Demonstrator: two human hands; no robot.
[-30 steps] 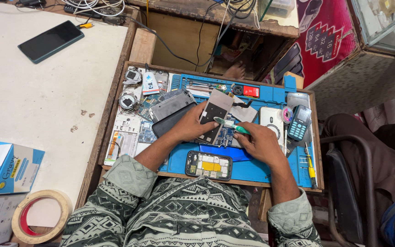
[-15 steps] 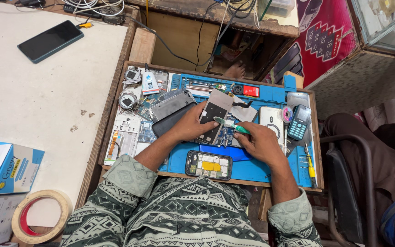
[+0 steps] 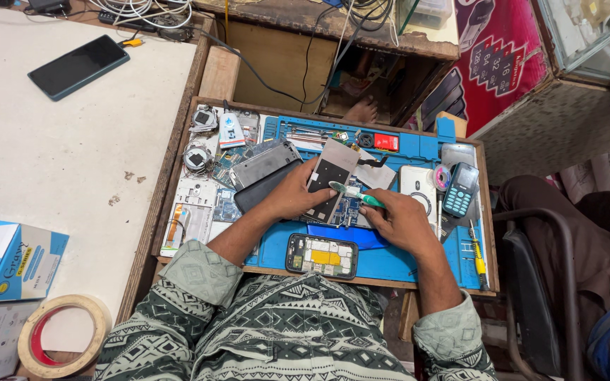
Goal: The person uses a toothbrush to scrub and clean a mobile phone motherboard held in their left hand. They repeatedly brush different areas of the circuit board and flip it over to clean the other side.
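Observation:
My left hand [image 3: 292, 192] holds a flat phone part with a dark panel [image 3: 331, 178], tilted over the blue work mat [image 3: 397, 257]. My right hand [image 3: 400, 219] grips a green-and-white toothbrush [image 3: 353, 192] whose head rests against that part. Under the part lies an opened phone body with a blue circuit board [image 3: 349, 212]. An opened phone showing yellow and white inner parts [image 3: 321, 255] lies on the mat near my chest.
A wooden tray [image 3: 178, 152] holds the mat, loose phone backs [image 3: 262, 164], small parts, a keypad phone [image 3: 459, 189], a white phone [image 3: 418, 185] and a yellow screwdriver [image 3: 478, 255]. On the white table left: a dark smartphone [image 3: 78, 66], a blue box [image 3: 10, 259], a tape roll [image 3: 58, 344].

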